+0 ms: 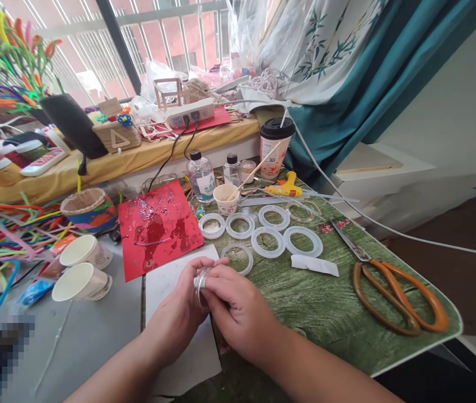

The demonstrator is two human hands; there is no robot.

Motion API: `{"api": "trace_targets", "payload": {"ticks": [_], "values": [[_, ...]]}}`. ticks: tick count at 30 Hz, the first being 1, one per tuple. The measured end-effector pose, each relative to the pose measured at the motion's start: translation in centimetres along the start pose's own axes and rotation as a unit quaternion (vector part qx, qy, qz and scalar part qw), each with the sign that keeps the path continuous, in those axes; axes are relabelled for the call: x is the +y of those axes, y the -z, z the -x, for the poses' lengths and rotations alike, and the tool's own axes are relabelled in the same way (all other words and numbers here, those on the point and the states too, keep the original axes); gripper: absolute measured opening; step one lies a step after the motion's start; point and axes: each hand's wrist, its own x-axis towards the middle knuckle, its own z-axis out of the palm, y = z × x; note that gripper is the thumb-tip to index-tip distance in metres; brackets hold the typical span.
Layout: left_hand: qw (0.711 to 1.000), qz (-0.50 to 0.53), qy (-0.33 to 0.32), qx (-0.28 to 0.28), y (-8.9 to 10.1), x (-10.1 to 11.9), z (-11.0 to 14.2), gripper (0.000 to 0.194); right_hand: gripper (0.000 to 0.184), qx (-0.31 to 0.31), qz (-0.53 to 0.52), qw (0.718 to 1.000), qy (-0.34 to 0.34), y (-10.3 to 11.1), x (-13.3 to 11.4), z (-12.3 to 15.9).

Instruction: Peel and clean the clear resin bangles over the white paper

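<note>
Both my hands meet low in the middle of the view, over a white sheet [166, 280]. My left hand [181, 310] and my right hand [238, 310] are closed together around a small clear ring mould [201, 281], fingers pinching its rim. Just beyond them on the green mat [317, 308] lie several more translucent ring moulds [267, 240], set in two rows. A red sheet [158, 226] smeared with clear glue or resin lies to the left of the moulds.
Large orange-handled scissors [393, 291] lie at the right of the mat. A paper cup with a stick [226, 198], small bottles [200, 176], a yellow glue gun [284, 187] and a lidded drink cup [275, 145] stand behind. Two paper cups [80, 268] and pipe cleaners [7, 235] are left.
</note>
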Motion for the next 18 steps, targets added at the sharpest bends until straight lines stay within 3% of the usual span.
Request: {"api": "trace_targets", "payload": {"ticks": [3,6,9,13,18], "values": [[0.996,0.017,0.06,0.066,-0.5,0.0,0.0,0.046,0.026,-0.022,0.042,0.997,0.052,0.1,0.1,0.1],[0.989,-0.039,0.097,0.104,-0.4,0.3,-0.1,0.046,0.025,-0.047,0.092,0.991,0.088,0.0,0.0,0.4],[0.983,-0.133,0.071,0.106,0.0,0.5,-0.1,0.037,0.026,-0.066,0.115,0.986,0.1,-0.3,0.0,0.7],[0.966,-0.224,0.004,0.126,0.4,0.5,-0.2,0.044,0.027,-0.039,0.115,0.989,0.09,-0.5,0.0,0.9],[0.95,-0.295,-0.018,0.098,0.8,0.3,-0.3,0.05,0.028,-0.016,0.091,0.993,0.072,-0.7,-0.2,0.7]]}}
